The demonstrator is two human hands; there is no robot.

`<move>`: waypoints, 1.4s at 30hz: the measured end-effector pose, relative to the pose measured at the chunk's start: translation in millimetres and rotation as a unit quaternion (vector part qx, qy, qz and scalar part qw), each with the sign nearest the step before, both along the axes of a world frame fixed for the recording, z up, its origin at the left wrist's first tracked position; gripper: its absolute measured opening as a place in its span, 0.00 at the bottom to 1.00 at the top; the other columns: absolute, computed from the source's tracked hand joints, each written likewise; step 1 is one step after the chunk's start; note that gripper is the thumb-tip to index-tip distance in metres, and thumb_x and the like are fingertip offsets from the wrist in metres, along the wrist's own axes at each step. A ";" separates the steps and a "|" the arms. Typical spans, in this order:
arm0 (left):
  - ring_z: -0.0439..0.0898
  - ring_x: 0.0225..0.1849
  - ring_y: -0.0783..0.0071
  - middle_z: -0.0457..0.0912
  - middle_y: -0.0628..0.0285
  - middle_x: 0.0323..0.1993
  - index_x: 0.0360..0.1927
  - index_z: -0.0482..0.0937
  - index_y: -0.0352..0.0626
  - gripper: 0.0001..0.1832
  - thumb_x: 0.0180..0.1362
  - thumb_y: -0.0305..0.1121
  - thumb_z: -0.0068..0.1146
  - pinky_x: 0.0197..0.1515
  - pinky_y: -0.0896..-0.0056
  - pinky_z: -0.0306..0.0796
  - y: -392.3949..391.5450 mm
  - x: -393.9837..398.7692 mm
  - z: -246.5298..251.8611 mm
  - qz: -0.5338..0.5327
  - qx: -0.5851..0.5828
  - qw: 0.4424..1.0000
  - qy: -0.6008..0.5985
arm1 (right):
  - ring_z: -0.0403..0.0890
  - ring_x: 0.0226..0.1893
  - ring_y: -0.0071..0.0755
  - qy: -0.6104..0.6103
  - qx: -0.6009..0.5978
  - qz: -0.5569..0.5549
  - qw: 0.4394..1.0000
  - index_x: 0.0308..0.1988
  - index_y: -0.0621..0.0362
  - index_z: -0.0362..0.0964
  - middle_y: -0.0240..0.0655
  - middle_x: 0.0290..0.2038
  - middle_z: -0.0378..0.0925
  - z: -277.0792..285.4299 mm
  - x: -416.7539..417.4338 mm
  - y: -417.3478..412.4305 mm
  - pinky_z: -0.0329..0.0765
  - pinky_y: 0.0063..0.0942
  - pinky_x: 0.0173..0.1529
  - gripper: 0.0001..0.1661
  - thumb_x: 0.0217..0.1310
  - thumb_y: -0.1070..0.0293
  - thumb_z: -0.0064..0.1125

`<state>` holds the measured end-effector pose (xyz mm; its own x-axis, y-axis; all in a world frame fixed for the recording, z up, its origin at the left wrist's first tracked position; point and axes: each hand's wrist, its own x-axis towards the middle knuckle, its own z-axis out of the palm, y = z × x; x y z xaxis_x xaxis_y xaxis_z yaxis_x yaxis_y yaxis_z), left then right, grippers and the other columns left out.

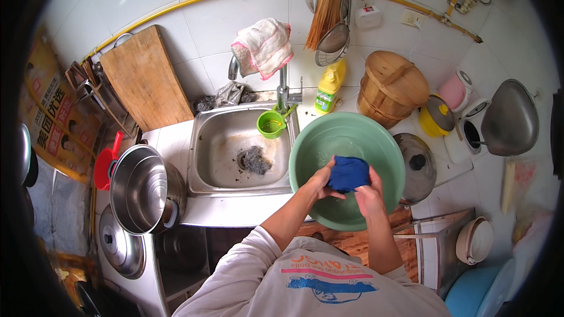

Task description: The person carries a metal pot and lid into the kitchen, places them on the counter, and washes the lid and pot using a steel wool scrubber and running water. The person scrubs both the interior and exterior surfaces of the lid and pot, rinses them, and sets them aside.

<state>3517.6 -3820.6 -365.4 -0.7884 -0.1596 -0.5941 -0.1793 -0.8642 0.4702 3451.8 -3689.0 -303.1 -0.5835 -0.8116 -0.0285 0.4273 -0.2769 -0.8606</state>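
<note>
A bunched dark blue cloth [349, 174] is held between my two hands over a round green plastic basin [304, 145]. My left hand [324, 181] grips the cloth's left side, with fingers partly beneath it. On the opposite side my right hand [371, 193] holds the cloth by its lower right edge. Water appears to lie in the basin, which stands at the counter's edge, right of a stainless steel sink [220, 145]. A steel wool scourer [257, 160] lies by the sink's drain, and a green plastic cup [271, 124] is at the sink's upper right.
Left of the sink stand a large steel pot [139, 189], a red plastic ladle [105, 167] and a wooden cutting board [145, 81]. A faucet [283, 81] with a cloth over it rises behind. Beyond the basin are a yellow bottle [329, 86], a lidded wooden bucket [390, 88] and a pot lid [416, 171].
</note>
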 end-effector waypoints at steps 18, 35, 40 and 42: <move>0.78 0.45 0.66 0.76 0.54 0.48 0.52 0.69 0.36 0.24 0.60 0.46 0.49 0.50 0.63 0.73 26.6 8.8 33.8 0.114 0.061 0.981 0.147 | 0.74 0.49 0.38 -0.210 -0.117 0.015 0.971 0.51 0.63 0.68 0.41 0.49 0.74 -66.1 -37.3 -36.4 0.70 0.36 0.56 0.34 0.61 0.43 0.40; 0.80 0.40 0.60 0.79 0.48 0.37 0.50 0.65 0.31 0.38 0.41 0.45 0.70 0.42 0.65 0.72 6.6 -3.3 38.7 -0.213 -0.538 0.815 0.040 | 0.73 0.29 0.24 0.091 0.229 -0.040 0.968 0.38 0.66 0.69 0.34 0.29 0.71 -50.8 -68.5 -61.5 0.73 0.26 0.31 0.14 0.51 0.69 0.52; 0.77 0.38 0.46 0.76 0.42 0.35 0.40 0.66 0.31 0.28 0.43 0.41 0.65 0.42 0.55 0.72 33.2 -9.4 24.1 -0.092 -0.794 0.593 -0.097 | 0.77 0.33 0.36 0.239 0.371 -0.140 0.886 0.40 0.68 0.68 0.43 0.34 0.76 -52.4 -61.4 -73.5 0.73 0.33 0.37 0.21 0.48 0.64 0.55; 0.77 0.37 0.43 0.74 0.41 0.36 0.38 0.64 0.31 0.27 0.44 0.41 0.64 0.41 0.52 0.72 33.0 -6.7 17.3 -0.084 -0.794 0.595 -0.091 | 0.77 0.35 0.40 0.250 0.418 -0.195 0.851 0.43 0.69 0.67 0.47 0.37 0.76 -47.5 -51.8 -76.5 0.73 0.35 0.40 0.25 0.47 0.63 0.57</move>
